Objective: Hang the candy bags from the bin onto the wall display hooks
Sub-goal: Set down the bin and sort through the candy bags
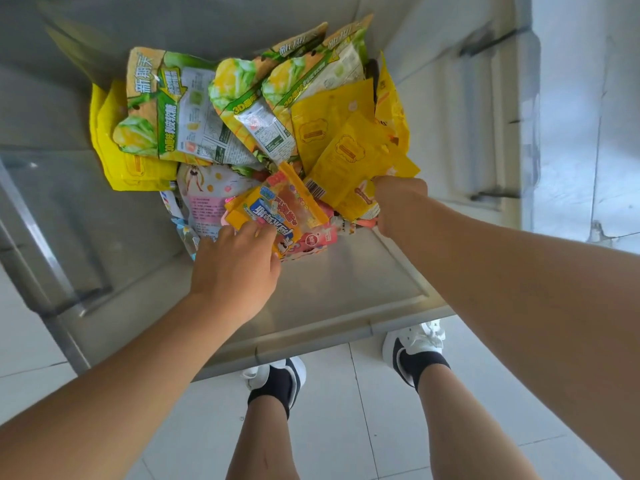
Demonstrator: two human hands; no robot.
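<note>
Eyes down into the grey bin (346, 299), and the candy bags (242, 140) sat heaped at its far end. The green-and-yellow bags (166, 109) showed "3D" on a green band beside large white Chinese characters, while the small print on their silver panels was too fine to read. The orange bag (277, 209) carried a blue label with white characters, upside down to the camera. A pink bag (207, 199) lay half buried beneath it, its text only a blur.

The right hand (398, 206) was clenched around the lower corner of a plain yellow bag (346, 164), with a barcode (316, 189) showing near the grip. The left hand (235, 268) lay across the orange bag's near edge, fingers bent over it. Seen from the back, it was impossible to tell whether it pinched the bag or only touched it. White shoes (415, 344) stood on the tiled floor (346, 427) below the bin's rim.
</note>
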